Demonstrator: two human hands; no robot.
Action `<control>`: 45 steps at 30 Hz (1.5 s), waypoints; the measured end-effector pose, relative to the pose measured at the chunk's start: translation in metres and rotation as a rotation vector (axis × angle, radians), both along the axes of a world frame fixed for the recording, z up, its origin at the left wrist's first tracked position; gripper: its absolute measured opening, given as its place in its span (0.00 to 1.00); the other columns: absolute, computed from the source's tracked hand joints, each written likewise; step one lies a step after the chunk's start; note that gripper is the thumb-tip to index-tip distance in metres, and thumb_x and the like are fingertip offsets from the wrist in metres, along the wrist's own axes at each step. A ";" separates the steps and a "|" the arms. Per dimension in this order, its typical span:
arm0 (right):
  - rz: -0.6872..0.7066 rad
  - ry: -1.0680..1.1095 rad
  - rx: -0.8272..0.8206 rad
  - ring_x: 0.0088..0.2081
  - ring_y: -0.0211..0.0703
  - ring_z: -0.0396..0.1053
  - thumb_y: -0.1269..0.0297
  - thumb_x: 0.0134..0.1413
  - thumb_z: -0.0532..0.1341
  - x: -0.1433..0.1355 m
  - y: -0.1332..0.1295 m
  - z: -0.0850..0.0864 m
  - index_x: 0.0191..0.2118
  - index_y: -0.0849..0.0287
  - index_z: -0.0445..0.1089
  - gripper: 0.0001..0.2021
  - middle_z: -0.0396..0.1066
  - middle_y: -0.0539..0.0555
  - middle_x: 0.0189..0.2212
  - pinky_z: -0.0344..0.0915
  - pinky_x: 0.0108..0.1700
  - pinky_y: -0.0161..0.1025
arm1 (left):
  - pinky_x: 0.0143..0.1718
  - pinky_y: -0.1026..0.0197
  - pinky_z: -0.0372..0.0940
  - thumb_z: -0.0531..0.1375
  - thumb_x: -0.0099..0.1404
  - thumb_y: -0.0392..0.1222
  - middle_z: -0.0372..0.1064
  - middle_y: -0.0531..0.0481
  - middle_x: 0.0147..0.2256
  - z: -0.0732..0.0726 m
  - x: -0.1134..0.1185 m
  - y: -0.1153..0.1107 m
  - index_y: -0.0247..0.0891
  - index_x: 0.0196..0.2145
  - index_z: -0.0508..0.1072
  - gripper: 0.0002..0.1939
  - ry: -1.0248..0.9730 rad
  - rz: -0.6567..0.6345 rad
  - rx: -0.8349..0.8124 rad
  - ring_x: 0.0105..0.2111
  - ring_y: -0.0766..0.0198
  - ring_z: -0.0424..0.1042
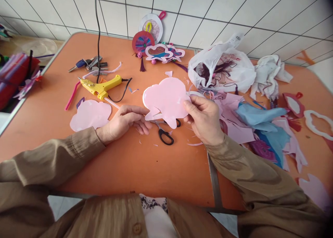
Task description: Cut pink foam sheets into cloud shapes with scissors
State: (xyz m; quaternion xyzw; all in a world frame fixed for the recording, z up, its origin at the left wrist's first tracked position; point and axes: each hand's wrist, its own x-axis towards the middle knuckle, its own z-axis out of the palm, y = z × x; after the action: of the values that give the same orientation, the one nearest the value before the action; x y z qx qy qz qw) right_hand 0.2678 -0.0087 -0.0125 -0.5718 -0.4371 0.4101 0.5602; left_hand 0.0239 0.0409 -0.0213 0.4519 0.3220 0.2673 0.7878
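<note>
A pink cloud-shaped paper cutout (166,97) is held up over the table, a pale edge showing along its left side. My right hand (204,116) pinches its right edge between thumb and fingers. Close by the cutout's lower left corner, my left hand (127,120) is open with its fingers loosely stretched; whether they touch the paper I cannot tell. Black-handled scissors (165,137) lie beneath, their blades partly hidden. Left of my left hand rests another pink cloud-shaped cutout (90,115), and behind it a yellow glue gun (101,87).
Keys (91,64) lie behind the glue gun, near a hanging black cable (98,33). Decorated round ornaments (143,43) stand by the tiled wall. At right are a white plastic bag (241,71), crumpled paper (269,78), and a heap of pink and blue scraps (262,118).
</note>
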 end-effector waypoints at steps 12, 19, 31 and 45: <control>0.034 0.000 -0.011 0.15 0.32 0.61 0.49 0.49 0.74 -0.002 -0.001 -0.003 0.27 0.54 0.74 0.16 0.65 0.46 0.18 0.55 0.13 0.32 | 0.26 0.65 0.73 0.72 0.59 0.58 0.80 0.46 0.28 0.006 0.002 -0.004 0.32 0.36 0.80 0.23 0.121 -0.102 0.170 0.24 0.63 0.78; 0.044 0.014 -0.040 0.14 0.30 0.61 0.49 0.48 0.74 -0.005 -0.002 -0.002 0.28 0.57 0.74 0.17 0.65 0.44 0.18 0.53 0.14 0.29 | 0.23 0.66 0.71 0.72 0.56 0.63 0.78 0.48 0.25 0.008 0.007 -0.005 0.33 0.31 0.79 0.26 0.202 -0.113 0.183 0.22 0.65 0.76; 0.115 0.056 -0.040 0.16 0.35 0.62 0.42 0.46 0.74 -0.003 -0.004 0.000 0.27 0.53 0.74 0.20 0.68 0.47 0.17 0.57 0.14 0.34 | 0.22 0.67 0.71 0.72 0.58 0.59 0.78 0.47 0.24 0.008 0.006 -0.005 0.33 0.28 0.80 0.23 0.184 -0.082 0.149 0.20 0.65 0.76; 0.088 -0.148 0.074 0.15 0.36 0.64 0.51 0.56 0.71 -0.005 -0.012 -0.002 0.28 0.53 0.75 0.13 0.65 0.45 0.14 0.60 0.17 0.35 | 0.24 0.65 0.71 0.74 0.54 0.54 0.77 0.47 0.23 0.010 0.012 -0.009 0.32 0.27 0.80 0.20 0.223 0.096 0.165 0.21 0.65 0.74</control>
State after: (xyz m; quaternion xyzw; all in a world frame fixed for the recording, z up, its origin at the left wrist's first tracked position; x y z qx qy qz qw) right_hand 0.2633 -0.0204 -0.0141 -0.5598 -0.5166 0.3746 0.5286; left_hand 0.0358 0.0321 -0.0112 0.5260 0.4058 0.2783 0.6937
